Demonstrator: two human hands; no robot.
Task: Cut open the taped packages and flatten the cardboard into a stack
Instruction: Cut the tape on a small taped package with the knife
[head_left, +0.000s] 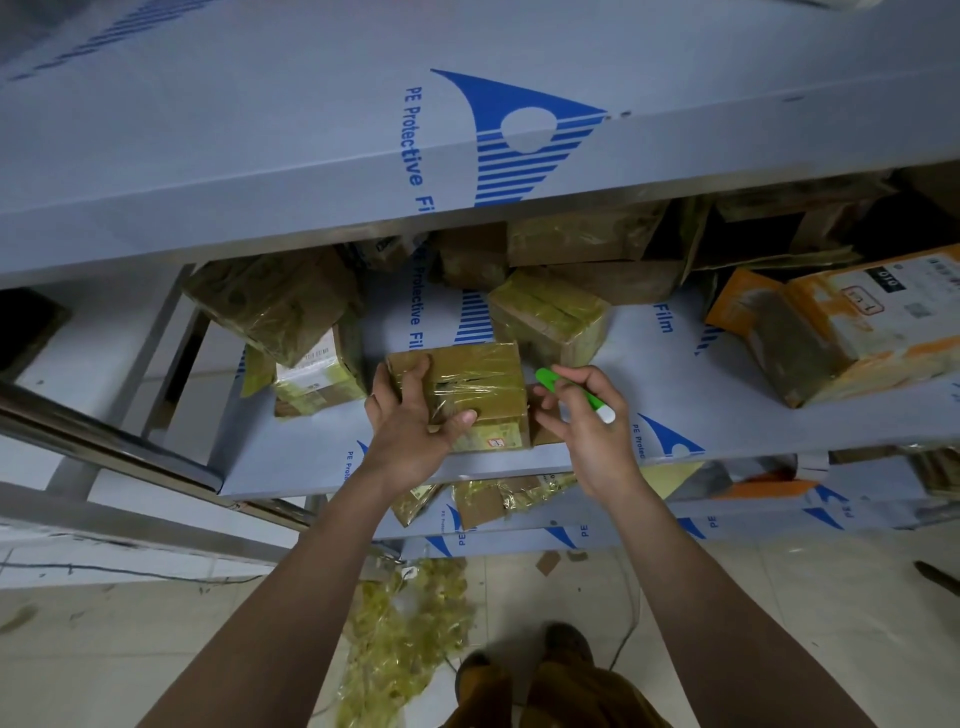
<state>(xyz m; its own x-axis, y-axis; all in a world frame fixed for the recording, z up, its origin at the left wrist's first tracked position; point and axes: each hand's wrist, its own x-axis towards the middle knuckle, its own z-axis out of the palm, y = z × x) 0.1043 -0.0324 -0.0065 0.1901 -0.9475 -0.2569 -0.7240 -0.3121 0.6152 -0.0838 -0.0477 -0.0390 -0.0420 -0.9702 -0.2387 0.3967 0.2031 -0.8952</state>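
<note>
A small cardboard package (478, 382) wrapped in yellowish clear tape sits near the front edge of the middle shelf (649, 374). My left hand (410, 421) grips its left side, fingers over the top and thumb on the front face. My right hand (584, 415) is just to the right of the package and holds a green and white cutter (574, 395) between thumb and fingers; its other fingers are spread beside the package's right edge. The cutter's blade is not visible.
Several more taped packages (548, 317) crowd the back and left of the shelf, and an orange and white box (841, 322) lies at the right. A film-covered upper shelf (363, 130) overhangs. Torn tape (410, 623) litters the tiled floor; cardboard pieces (483, 501) lie on the lower shelf.
</note>
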